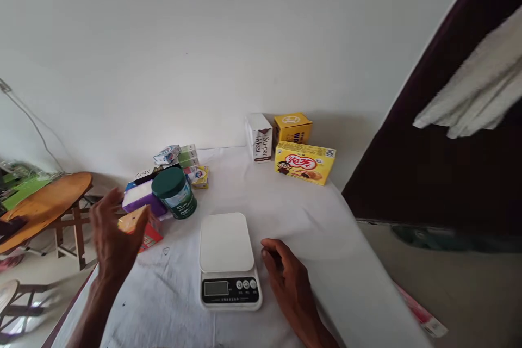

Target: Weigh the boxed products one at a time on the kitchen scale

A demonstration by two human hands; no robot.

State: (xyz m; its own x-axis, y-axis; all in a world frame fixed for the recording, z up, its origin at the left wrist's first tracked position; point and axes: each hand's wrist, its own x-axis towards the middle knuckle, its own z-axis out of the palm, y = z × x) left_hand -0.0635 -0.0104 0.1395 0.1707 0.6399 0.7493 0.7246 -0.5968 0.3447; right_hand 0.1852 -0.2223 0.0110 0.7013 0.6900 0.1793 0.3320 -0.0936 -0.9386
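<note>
My left hand (112, 242) is raised at the left side of the table, thumb and fingers apart. It overlaps a small red box with a light top (153, 232); whether it touches the box I cannot tell. Behind that box lie a purple-and-white pack (142, 198) and a dark green lidded tub (173, 193). A white kitchen scale (226, 244) stands in the middle, its plate bare and its display blank. Just right of the scale, my right hand (291, 288) rests with fingers curled, index and thumb tips close together and nothing seen between them.
Several small boxes (187, 157) are stacked behind the tub. Against the wall stand a white "Su-per Meal" box (260, 138), a yellow box (293, 125) and a flatter yellow box (305, 163). The white-covered table (342, 261) ends at the right. A wooden table (53, 201) is at left.
</note>
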